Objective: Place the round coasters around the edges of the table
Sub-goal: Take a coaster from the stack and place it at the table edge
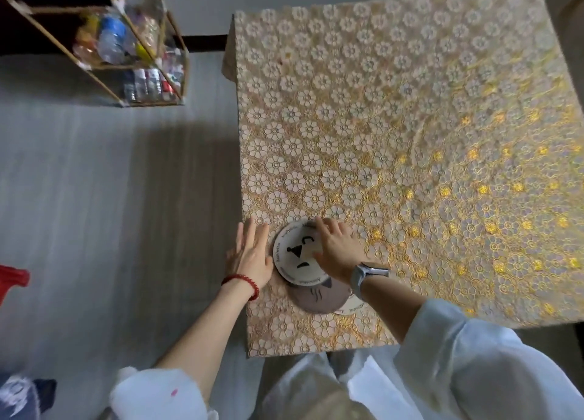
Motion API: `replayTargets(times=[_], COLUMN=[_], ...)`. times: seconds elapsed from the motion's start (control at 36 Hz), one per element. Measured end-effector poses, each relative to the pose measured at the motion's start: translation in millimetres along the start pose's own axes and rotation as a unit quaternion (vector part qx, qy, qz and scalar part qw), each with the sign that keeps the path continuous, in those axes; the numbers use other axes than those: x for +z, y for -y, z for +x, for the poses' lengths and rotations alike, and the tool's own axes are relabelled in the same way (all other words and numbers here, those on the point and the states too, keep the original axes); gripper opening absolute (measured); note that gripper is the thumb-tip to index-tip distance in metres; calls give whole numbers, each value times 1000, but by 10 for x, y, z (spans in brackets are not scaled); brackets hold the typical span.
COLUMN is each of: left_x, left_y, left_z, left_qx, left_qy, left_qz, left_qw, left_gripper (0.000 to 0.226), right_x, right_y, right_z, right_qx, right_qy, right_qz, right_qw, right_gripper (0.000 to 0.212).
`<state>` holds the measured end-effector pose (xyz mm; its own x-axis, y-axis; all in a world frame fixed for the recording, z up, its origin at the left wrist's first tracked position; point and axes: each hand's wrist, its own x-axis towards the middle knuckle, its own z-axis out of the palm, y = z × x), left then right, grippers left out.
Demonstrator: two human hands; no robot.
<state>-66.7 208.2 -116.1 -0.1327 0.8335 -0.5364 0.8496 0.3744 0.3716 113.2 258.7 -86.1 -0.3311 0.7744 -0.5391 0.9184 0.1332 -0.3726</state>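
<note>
A white round coaster (pixel 292 255) with a black cat face lies near the left edge of the table (pixel 410 135), which has a gold floral cloth. It overlaps a grey-brown cat-face coaster (pixel 319 299), and a third cream coaster (pixel 354 307) peeks out under that one. My right hand (pixel 336 250), with a watch on the wrist, rests fingers spread on the white coaster's right side. My left hand (pixel 249 253), wearing a red bead bracelet, lies flat at the table's left edge, touching the white coaster's rim.
A wire-frame shelf (pixel 126 46) holding bottles stands on the grey floor at the upper left. A red object (pixel 12 277) sits at the left border. A dark patterned item (pixel 22 394) lies at the lower left.
</note>
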Motion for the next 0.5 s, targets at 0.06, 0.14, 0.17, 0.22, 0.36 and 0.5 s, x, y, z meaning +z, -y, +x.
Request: replayTargets(times=[0.06, 0.14, 0.17, 0.22, 0.36, 0.5], left_x=[39, 116, 132, 138, 69, 11], left_y=[-22, -19, -4, 39, 3, -201], left_z=[58, 39, 23, 13, 1, -37], left_qx=[3, 5, 7, 12, -1, -33], left_qy=[8, 4, 2, -2, -3, -59], left_qz=[12, 23, 24, 26, 12, -39], left_qw=[1000, 1000, 1000, 1000, 1000, 997], left_gripper=[76, 85, 86, 84, 83, 63], right_x=[29, 24, 22, 18, -83, -192], right_y=[-27, -48, -45, -36, -102, -493], right_z=[49, 65, 62, 41, 7, -205], right_qx=[-8, -28, -36, -49, -47, -5], right_qy=[-3, -29, -35, -58, -96, -85], right_qz=[-16, -27, -33, -29, 46, 173], right_qw=[1000, 999, 998, 997, 993, 981], right_gripper=[68, 64, 62, 48, 18, 9])
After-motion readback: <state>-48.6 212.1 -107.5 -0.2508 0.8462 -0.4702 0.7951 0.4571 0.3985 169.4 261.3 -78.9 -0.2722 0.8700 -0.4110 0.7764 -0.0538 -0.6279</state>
